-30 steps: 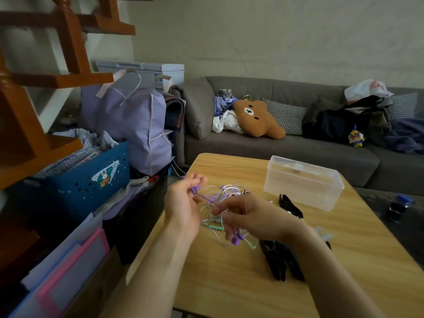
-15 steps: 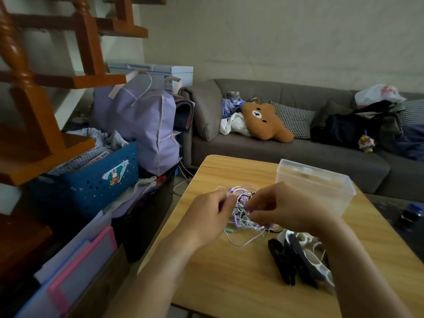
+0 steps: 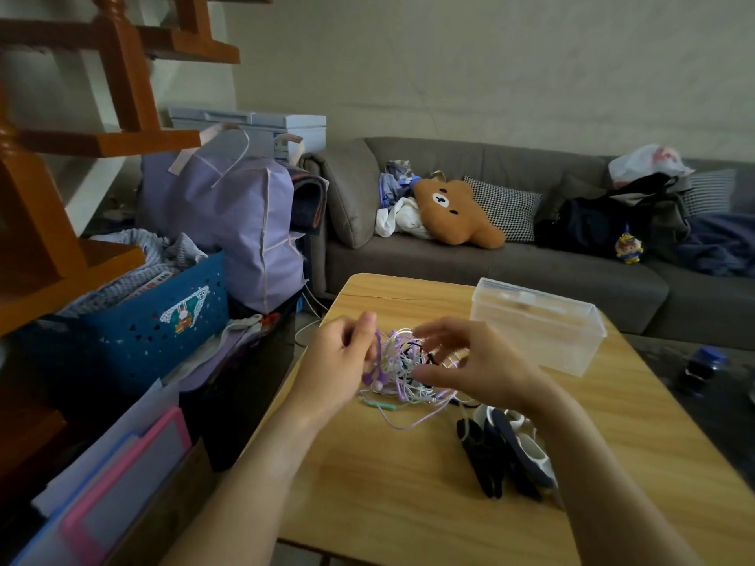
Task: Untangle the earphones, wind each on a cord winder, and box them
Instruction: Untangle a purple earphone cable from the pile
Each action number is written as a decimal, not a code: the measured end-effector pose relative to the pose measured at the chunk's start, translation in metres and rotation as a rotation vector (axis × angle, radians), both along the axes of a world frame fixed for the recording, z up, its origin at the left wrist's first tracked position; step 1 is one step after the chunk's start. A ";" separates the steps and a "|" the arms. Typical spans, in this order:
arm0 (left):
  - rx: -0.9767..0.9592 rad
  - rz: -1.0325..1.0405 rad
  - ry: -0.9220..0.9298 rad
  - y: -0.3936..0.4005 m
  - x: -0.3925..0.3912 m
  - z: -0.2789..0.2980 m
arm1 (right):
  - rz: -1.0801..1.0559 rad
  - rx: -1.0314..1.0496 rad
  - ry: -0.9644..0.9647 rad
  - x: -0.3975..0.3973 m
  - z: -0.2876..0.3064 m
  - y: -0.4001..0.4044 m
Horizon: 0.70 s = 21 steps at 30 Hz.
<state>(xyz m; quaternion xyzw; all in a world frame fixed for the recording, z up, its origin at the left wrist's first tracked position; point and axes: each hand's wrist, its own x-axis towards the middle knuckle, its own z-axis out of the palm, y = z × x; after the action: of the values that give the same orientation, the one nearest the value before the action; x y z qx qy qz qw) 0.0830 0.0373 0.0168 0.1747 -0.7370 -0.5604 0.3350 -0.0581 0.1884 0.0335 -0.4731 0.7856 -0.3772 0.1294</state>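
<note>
Head view: a tangled bunch of earphones (image 3: 408, 371), cords in purple, white, black and mint, lying on the wooden table (image 3: 388, 496) and partly lifted between both hands. Left hand (image 3: 341, 363) at the left edge of the bunch, thumb and fingers pinching a purple cord, with purple earbuds hanging just under the fingers. Right hand (image 3: 476, 371) at the right side of the bunch, fingers spread and lightly bent over the cords, thumb touching the tangle; cannot tell if any cord is really pinched there. Clear plastic box (image 3: 539, 324) standing on the far right part of the table, near the right hand but apart from it. Black and white cord winders (image 3: 504, 455) in a small pile on the table just beside the right wrist, below the tangle. Behind the table, a grey sofa (image 3: 490, 275) with a brown bear cushion (image 3: 453, 212). To the left, a blue basket (image 3: 155, 320) and a lilac bag (image 3: 228, 226).
</note>
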 end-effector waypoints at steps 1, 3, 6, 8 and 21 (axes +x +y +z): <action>0.105 -0.077 0.016 0.004 0.000 0.002 | 0.025 -0.042 0.004 0.006 0.001 -0.003; 0.259 -0.175 0.067 0.012 -0.001 0.006 | 0.099 -0.135 -0.060 0.019 0.002 -0.010; 0.348 -0.214 0.137 0.016 -0.002 0.011 | 0.162 -0.250 -0.233 0.029 0.003 -0.015; 0.342 -0.205 0.133 0.015 -0.001 0.011 | 0.140 -0.240 -0.238 0.027 0.006 -0.013; 0.119 -0.291 -0.097 0.026 -0.002 0.008 | -0.042 -0.269 -0.188 0.016 0.005 -0.009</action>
<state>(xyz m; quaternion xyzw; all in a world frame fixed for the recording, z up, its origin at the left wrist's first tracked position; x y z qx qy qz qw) 0.0809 0.0632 0.0246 0.1126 -0.7353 -0.6367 0.2033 -0.0416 0.1795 0.0388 -0.4323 0.7222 -0.5241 0.1297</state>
